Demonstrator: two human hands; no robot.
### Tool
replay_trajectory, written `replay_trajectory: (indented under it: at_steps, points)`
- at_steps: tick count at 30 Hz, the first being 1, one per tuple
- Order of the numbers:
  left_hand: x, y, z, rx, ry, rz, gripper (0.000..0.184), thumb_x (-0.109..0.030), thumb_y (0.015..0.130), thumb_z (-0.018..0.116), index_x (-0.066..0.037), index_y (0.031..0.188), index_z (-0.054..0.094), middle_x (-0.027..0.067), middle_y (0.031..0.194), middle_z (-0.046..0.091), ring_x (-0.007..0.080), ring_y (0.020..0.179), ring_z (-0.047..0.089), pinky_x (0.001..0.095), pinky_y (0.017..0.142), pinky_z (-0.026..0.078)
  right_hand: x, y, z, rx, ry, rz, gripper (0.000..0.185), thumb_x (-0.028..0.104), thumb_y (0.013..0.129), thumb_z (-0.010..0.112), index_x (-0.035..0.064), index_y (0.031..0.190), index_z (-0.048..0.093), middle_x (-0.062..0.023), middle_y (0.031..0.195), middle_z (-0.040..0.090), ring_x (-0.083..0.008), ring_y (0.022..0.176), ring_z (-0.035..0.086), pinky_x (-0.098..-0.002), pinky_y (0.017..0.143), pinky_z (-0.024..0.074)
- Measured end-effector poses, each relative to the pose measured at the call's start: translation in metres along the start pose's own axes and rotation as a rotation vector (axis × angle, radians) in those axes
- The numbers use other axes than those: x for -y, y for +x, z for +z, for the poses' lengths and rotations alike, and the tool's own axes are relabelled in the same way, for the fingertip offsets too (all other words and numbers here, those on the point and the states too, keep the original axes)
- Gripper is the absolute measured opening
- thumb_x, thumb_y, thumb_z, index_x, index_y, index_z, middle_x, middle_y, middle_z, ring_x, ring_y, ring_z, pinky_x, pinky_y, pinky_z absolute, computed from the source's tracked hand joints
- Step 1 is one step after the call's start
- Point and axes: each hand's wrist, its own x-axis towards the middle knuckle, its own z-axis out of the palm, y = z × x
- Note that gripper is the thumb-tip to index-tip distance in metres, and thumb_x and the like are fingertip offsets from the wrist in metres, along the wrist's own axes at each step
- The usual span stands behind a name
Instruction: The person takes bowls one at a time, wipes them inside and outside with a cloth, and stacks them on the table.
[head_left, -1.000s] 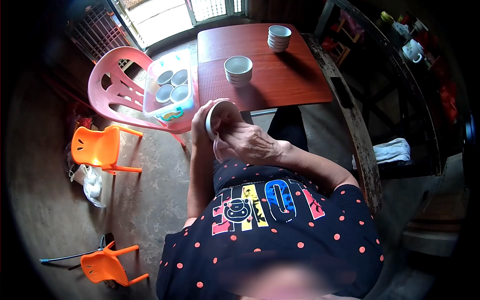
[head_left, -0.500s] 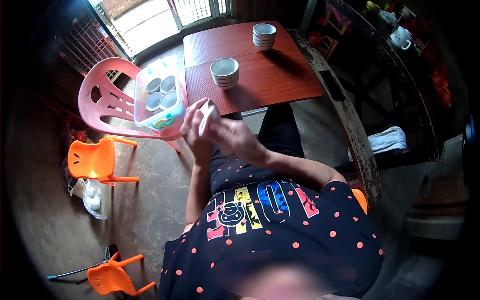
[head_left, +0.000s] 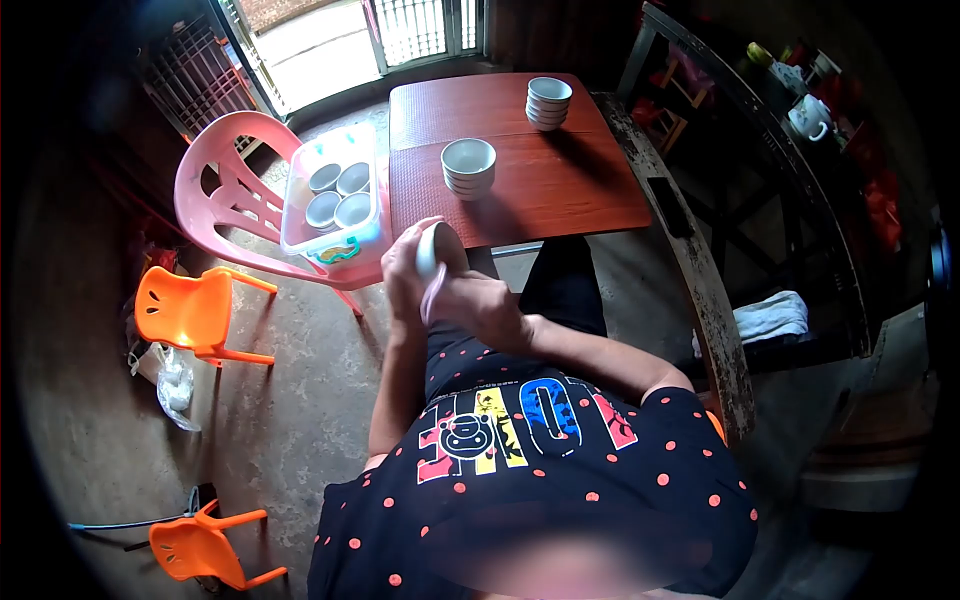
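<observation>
In front of my body, my left hand [head_left: 403, 272] is closed around a small bowl [head_left: 429, 252], which is tilted on its side. My right hand [head_left: 482, 310] is closed on a thin pale pink cloth [head_left: 433, 296] that hangs down just below the bowl's rim. Part of the bowl is hidden by my fingers. Beyond my hands, a stack of white bowls [head_left: 468, 160] stands on the red-brown table [head_left: 420, 115]. A second stack of bowls [head_left: 549, 93] is near the table's far right corner.
Left of the table, a clear plastic box [head_left: 292, 235] with several bowls inside rests on a pink chair [head_left: 195, 190]. Small orange chairs [head_left: 180, 310] stand on the floor at left. A wooden bench [head_left: 690, 250] runs along the right, with a white towel [head_left: 770, 318] beyond it.
The view has shifted, so the table and chairs appear moved. The bowl in my left hand has turned so its pale inside shows more, and the cloth now hangs lower beside it.
</observation>
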Motion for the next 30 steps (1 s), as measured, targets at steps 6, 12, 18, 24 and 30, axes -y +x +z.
replay_trajectory:
  at_steps: [6, 12, 18, 24, 30]
  points:
    - [0.008, -0.006, 0.013, -0.11, 0.135, 0.284, 0.047, -0.034, 0.092, 0.043, 0.0, 0.125, 0.05, 0.0159, 0.124, 0.053, 0.0283, 0.116, 0.049, 0.0383, 0.101, 0.037, 0.003, 0.031, 0.001, -0.198, 0.667, 0.737, 0.031, 0.027, 0.096, 0.053, -0.0023, 0.104, 0.058, -0.0094, 0.074, 0.062, -0.0059, 0.075, 0.059, -0.0288, 0.056, 0.0475]
    - [0.012, -0.001, 0.004, 0.224, -0.946, -0.498, 0.054, -0.038, 0.095, 0.05, -0.003, 0.135, 0.039, 0.0127, 0.121, 0.055, 0.022, 0.108, 0.058, 0.0364, 0.088, 0.05, 0.007, 0.029, -0.01, -0.233, 0.137, 0.41, 0.022, 0.022, 0.094, 0.055, 0.0012, 0.101, 0.057, -0.0038, 0.072, 0.058, -0.0067, 0.06, 0.054, -0.0228, 0.048, 0.0427]
    - [-0.016, 0.001, 0.006, 0.421, 0.173, 0.135, 0.08, -0.003, 0.068, 0.076, -0.004, 0.137, 0.038, 0.0099, 0.141, 0.036, 0.0231, 0.127, 0.041, 0.0369, 0.103, 0.039, -0.002, 0.039, -0.041, -0.234, 0.919, 1.02, 0.043, 0.04, 0.096, 0.049, -0.0015, 0.1, 0.06, -0.0025, 0.072, 0.06, -0.0058, 0.052, 0.051, -0.0193, 0.045, 0.0392]
    - [-0.003, 0.005, 0.008, 0.215, -0.509, -0.189, 0.077, -0.018, 0.078, 0.072, -0.008, 0.142, 0.031, 0.0156, 0.134, 0.045, 0.025, 0.122, 0.047, 0.0374, 0.1, 0.041, -0.013, 0.024, -0.032, -0.426, 0.964, 0.894, 0.042, 0.038, 0.096, 0.05, -0.0017, 0.102, 0.061, 0.0001, 0.075, 0.058, -0.0018, 0.059, 0.048, -0.0172, 0.05, 0.0365]
    - [0.01, -0.003, 0.012, 0.347, -0.117, -0.108, 0.077, -0.011, 0.074, 0.074, -0.011, 0.139, 0.034, 0.012, 0.133, 0.044, 0.0267, 0.116, 0.051, 0.0364, 0.087, 0.052, 0.001, 0.017, -0.037, -0.268, 0.625, 0.908, 0.044, 0.04, 0.096, 0.049, -0.0014, 0.103, 0.061, 0.0015, 0.075, 0.057, -0.0011, 0.059, 0.046, -0.0172, 0.051, 0.0371]
